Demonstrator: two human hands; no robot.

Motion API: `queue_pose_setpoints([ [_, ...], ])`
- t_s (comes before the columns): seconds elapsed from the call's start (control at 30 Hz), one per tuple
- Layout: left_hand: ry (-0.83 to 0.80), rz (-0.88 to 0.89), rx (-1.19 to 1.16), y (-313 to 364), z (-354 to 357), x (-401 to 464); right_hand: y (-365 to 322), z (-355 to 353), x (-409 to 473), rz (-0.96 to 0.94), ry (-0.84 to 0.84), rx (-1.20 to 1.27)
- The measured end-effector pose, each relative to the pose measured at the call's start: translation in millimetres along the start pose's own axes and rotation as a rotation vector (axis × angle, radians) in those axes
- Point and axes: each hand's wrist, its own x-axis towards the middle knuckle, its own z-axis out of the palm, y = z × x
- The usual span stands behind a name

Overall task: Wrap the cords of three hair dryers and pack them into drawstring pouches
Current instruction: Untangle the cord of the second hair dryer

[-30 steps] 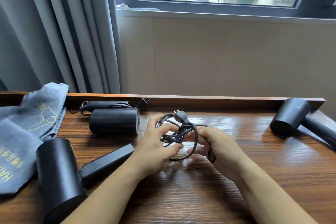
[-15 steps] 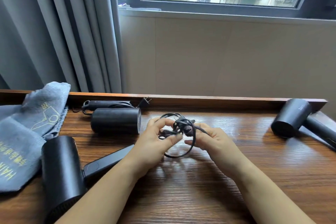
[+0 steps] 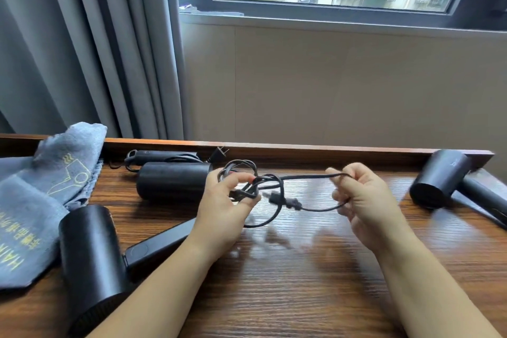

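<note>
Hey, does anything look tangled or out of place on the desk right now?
Yes. The black cord between the left hand and right hand is a knotted snarl, not a neat coil, its plug dangling mid-loop.

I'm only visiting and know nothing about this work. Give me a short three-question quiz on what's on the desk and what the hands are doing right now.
1. True or false: both hands grip the same black cord.
2. How many hair dryers lie on the desk?
3. The grey pouches lie: A) at the left, B) at the right, C) on the windowsill.

Key
1. True: the left hand holds the bundled coils, the right hand a pulled-out loop.
2. Three: near left, back, far right.
3. A.
</note>
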Motion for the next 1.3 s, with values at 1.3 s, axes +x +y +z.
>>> queue_pose_setpoints([
  [1.3,-0.095,0.05,0.229,-4.4,3.7,-4.0,22.4,14.1,-7.8,-0.133,-0.136,-0.424],
])
